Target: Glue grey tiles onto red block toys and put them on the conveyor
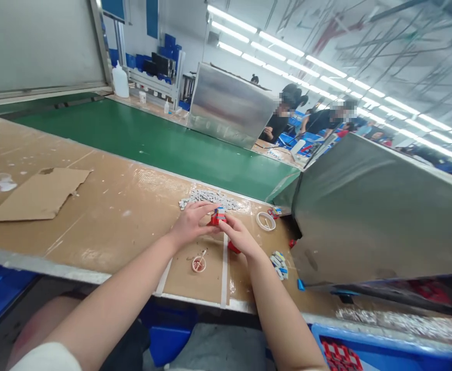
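Note:
Both my hands meet over the brown worktable, holding one small red part with a blue-and-white top. My left hand grips it from the left, my right hand from the right and below. Just behind them lies a pile of small grey pieces. A second red piece shows under my right hand. A small white dish with a stick in it sits near my left wrist.
A roll of tape and a small stack of blue-white pieces lie to the right. A cardboard sheet lies at the left. A green conveyor belt runs behind the table. A large metal hood stands right. Other people work farther off.

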Tool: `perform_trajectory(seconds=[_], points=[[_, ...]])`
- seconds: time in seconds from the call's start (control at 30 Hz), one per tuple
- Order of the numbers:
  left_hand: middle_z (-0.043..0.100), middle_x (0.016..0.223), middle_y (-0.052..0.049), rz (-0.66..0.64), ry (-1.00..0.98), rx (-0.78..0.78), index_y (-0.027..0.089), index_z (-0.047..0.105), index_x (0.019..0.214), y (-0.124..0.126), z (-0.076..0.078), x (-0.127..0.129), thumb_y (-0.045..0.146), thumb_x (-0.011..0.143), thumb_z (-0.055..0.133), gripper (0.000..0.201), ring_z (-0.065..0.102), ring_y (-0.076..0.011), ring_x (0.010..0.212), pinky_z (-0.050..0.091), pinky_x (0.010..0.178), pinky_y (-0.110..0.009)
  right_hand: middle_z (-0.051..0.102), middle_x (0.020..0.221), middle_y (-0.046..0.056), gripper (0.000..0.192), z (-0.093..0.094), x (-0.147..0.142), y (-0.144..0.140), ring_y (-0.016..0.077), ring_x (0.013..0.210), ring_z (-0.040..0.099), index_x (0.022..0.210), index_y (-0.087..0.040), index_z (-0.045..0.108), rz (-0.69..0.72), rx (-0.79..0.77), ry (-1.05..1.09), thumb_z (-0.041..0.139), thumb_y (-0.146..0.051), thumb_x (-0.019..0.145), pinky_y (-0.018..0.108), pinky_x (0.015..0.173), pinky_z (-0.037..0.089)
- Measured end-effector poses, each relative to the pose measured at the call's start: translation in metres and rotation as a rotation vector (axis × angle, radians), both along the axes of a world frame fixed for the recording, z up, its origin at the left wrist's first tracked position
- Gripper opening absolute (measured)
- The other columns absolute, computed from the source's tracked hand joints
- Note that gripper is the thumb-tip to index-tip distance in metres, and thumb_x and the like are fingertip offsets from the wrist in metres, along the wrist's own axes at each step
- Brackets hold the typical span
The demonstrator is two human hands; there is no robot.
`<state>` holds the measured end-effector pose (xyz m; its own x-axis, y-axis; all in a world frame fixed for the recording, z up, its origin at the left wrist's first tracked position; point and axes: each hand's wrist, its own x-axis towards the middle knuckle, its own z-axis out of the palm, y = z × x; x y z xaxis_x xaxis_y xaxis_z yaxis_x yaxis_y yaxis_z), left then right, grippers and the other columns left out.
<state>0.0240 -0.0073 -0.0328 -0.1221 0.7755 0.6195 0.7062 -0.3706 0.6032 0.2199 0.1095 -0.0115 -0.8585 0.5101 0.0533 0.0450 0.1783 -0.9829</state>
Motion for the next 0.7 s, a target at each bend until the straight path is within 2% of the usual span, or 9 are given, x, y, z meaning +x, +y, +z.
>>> perform_trajectory(seconds=[0.07, 0.1, 0.17, 0.27, 0.4, 0.57, 0.7], points=[[0.066, 0.159, -0.01, -0.027, 0.02, -0.013, 0.035, 0.053, 0.163, 0.003, -0.001, 0.0, 0.048, 0.098, 0.08, 0.072, 0.062, -0.0324, 0.145, 0.048, 0.124, -0.056, 0.079, 0.118, 0.009, 0.049, -0.003, 0.003, 0.022, 0.0244, 0.105, 0.076, 0.121, -0.024, 0.071, -0.133, 0.123, -0.002, 0.07, -0.068, 0.098, 0.042, 0.099, 0.063], [0.064, 0.161, -0.01, -0.038, 0.03, -0.017, 0.034, 0.053, 0.163, 0.004, -0.002, 0.0, 0.047, 0.101, 0.076, 0.068, 0.06, -0.0319, 0.147, 0.047, 0.126, -0.056, 0.079, 0.12, 0.01, 0.052, -0.007, 0.004, 0.037, 0.0249, 0.106, 0.076, 0.122, -0.023, 0.069, -0.221, 0.186, -0.007, 0.07, -0.069, 0.096, 0.042, 0.1, 0.062], [0.067, 0.156, -0.009, -0.056, 0.032, -0.029, 0.032, 0.062, 0.155, 0.005, -0.003, 0.001, 0.043, 0.105, 0.069, 0.052, 0.061, -0.0304, 0.145, 0.047, 0.127, -0.055, 0.078, 0.124, 0.012, 0.06, -0.015, 0.005, 0.07, 0.0259, 0.11, 0.075, 0.127, -0.022, 0.064, -0.434, 0.322, -0.056, 0.07, -0.07, 0.092, 0.043, 0.103, 0.06], [0.075, 0.137, -0.008, -0.078, 0.006, -0.078, 0.029, 0.075, 0.134, 0.007, -0.008, 0.0, 0.039, 0.106, 0.066, 0.031, 0.067, -0.0293, 0.132, 0.052, 0.119, -0.051, 0.076, 0.128, 0.017, 0.06, -0.031, 0.002, 0.115, 0.0289, 0.114, 0.073, 0.132, -0.017, 0.06, -0.611, 0.394, -0.154, 0.068, -0.062, 0.091, 0.049, 0.108, 0.057], [0.077, 0.126, -0.008, -0.105, -0.022, -0.138, 0.028, 0.078, 0.119, 0.009, -0.014, -0.005, 0.041, 0.105, 0.066, 0.023, 0.069, -0.0294, 0.121, 0.054, 0.111, -0.049, 0.076, 0.128, 0.015, 0.053, -0.046, -0.008, 0.146, 0.0303, 0.118, 0.069, 0.131, -0.018, 0.065, -0.694, 0.491, -0.282, 0.074, -0.047, 0.088, 0.05, 0.113, 0.052], [0.078, 0.117, -0.008, -0.106, -0.048, -0.143, 0.026, 0.079, 0.112, 0.011, -0.017, -0.009, 0.042, 0.105, 0.064, 0.022, 0.07, -0.0286, 0.116, 0.053, 0.108, -0.047, 0.071, 0.137, 0.021, 0.041, -0.052, -0.015, 0.159, 0.0349, 0.133, 0.063, 0.125, -0.016, 0.074, -0.77, 0.609, -0.375, 0.075, -0.039, 0.092, 0.048, 0.121, 0.044], [0.078, 0.113, -0.007, -0.099, -0.062, -0.154, 0.026, 0.077, 0.109, 0.013, -0.016, -0.008, 0.042, 0.106, 0.063, 0.022, 0.07, -0.0275, 0.112, 0.053, 0.104, -0.045, 0.062, 0.149, 0.028, 0.053, -0.049, -0.005, 0.158, 0.0375, 0.143, 0.056, 0.144, -0.007, 0.064, -0.808, 0.692, -0.395, 0.066, -0.03, 0.096, 0.049, 0.122, 0.043]])
